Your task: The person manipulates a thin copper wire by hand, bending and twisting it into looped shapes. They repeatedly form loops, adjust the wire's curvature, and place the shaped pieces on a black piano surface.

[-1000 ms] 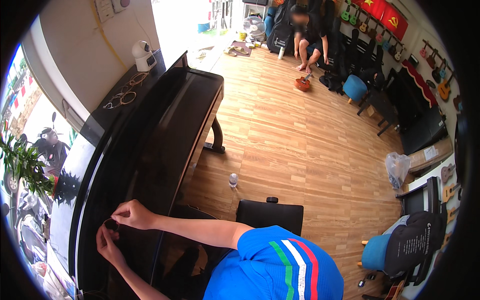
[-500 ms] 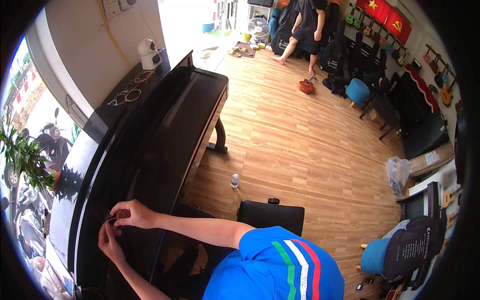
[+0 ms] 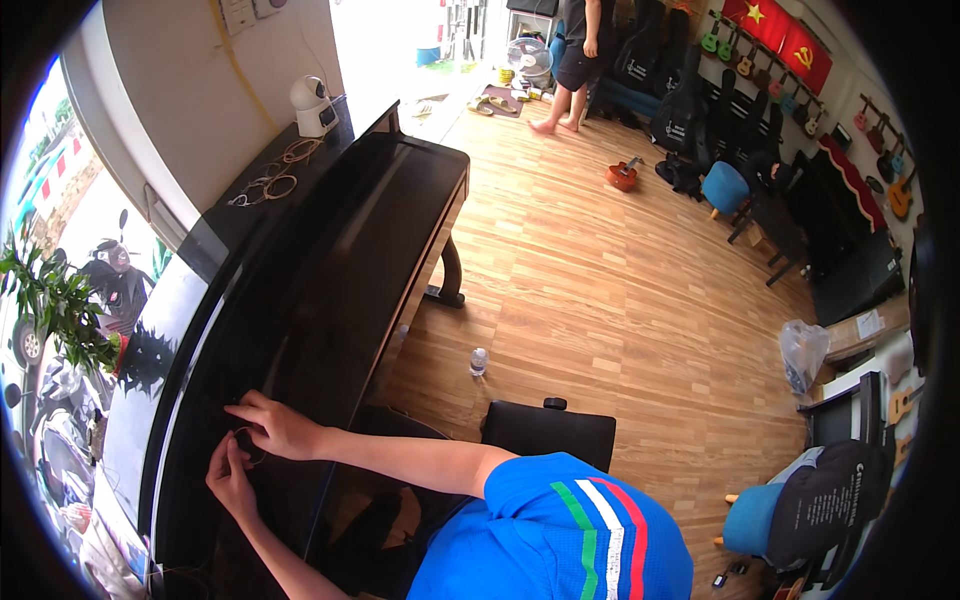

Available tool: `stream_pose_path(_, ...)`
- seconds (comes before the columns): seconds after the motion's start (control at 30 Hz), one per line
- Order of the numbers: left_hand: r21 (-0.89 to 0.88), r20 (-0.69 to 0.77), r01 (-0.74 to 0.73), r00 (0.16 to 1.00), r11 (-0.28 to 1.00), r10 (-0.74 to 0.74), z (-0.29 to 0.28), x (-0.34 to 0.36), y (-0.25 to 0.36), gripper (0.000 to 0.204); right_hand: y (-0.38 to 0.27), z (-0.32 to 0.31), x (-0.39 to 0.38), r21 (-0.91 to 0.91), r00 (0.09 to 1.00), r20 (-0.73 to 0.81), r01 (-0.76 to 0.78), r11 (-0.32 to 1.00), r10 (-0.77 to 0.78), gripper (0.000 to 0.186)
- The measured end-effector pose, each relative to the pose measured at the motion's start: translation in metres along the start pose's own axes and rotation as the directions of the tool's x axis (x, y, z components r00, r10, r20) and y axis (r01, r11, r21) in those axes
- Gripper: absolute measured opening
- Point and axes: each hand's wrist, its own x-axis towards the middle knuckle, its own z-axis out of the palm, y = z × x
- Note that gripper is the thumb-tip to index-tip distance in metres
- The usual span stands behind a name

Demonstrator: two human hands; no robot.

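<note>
In front of the black upright piano [image 3: 330, 290], my two hands are close together over its dark surface. My left hand [image 3: 232, 484] pinches a thin, pale looped string [image 3: 241, 431] between thumb and fingertips. My right hand [image 3: 283, 427] is just above and to the right, fingers closed on the same string, with the index finger stretched out to the left. The string is very fine, and its far ends are lost against the black piano.
Coiled strings [image 3: 280, 187] and a white camera [image 3: 314, 108] lie on the piano's far end. A black bench [image 3: 548, 432] and a bottle [image 3: 478, 361] stand on the right. Farther off are a small guitar [image 3: 622, 176], a blue stool [image 3: 724, 187] and a standing person [image 3: 577, 75].
My right hand has slid slightly right and lifted its index finger; the loop between my hands looks wider. The person at the back has stepped left and turned.
</note>
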Motion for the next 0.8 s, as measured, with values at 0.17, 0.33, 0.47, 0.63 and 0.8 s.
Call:
stream_pose_path(0.17,-0.042,0.071,-0.03,0.997,0.999,0.033,-0.002,-0.002,0.002,0.023,0.001,0.008,-0.002,-0.136,0.986,-0.102,0.118,0.984,-0.133,0.045)
stream_pose_path(0.33,-0.063,0.021,-0.027,0.999,0.998,0.028,0.007,-0.004,0.012,0.024,0.006,0.005,-0.002,-0.109,0.99,-0.098,0.088,0.99,-0.099,0.028)
stream_pose_path(0.47,-0.076,-0.037,-0.007,0.999,0.997,0.004,0.009,-0.002,0.015,0.022,0.006,0.0,0.002,0.03,0.995,-0.067,0.077,0.997,-0.075,0.017)
stream_pose_path(0.63,-0.137,-0.071,0.0,0.997,0.991,-0.009,0.004,0.001,0.005,0.021,-0.004,-0.004,0.002,0.273,0.997,0.045,-0.067,0.96,0.057,0.011)
stream_pose_path(0.8,-0.162,-0.051,0.01,0.999,0.987,-0.018,0.004,0.0,0.004,0.024,-0.009,-0.013,0.004,0.366,0.963,0.161,-0.261,0.894,0.215,0.016)
